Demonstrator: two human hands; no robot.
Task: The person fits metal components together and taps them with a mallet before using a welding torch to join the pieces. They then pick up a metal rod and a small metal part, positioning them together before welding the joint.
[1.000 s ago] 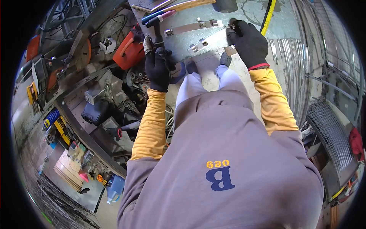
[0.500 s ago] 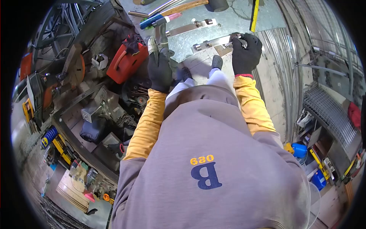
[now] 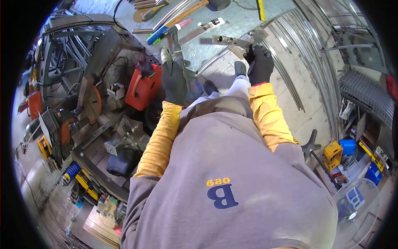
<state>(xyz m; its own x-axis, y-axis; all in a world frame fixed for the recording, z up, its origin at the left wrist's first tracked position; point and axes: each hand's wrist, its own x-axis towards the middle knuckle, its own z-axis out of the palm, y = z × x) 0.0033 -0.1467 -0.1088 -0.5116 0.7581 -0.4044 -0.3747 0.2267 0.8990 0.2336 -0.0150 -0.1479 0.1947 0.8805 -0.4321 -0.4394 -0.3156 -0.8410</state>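
My right hand, in a dark glove, grips one end of a flat metal strip with short tube pieces on it. The strip is raised in front of the table's near edge. My left hand, also gloved, is up against a grey metal clamp-like tool at the table corner. Its fingers point away from me along the tool, and the palm side is hidden. Between the hands, a second metal strip with fittings lies on the metal tabletop.
A blue-and-pink marker, a wooden-handled hammer and a yellow ruler lie on the table. To the left stand a red case and a cut-off saw. Long metal bars stretch along the right; a fan stands behind right.
My right hand has lifted the metal strip off the tabletop and drawn it slightly left. My left hand stays beside the grey tool. The view has shifted a little.
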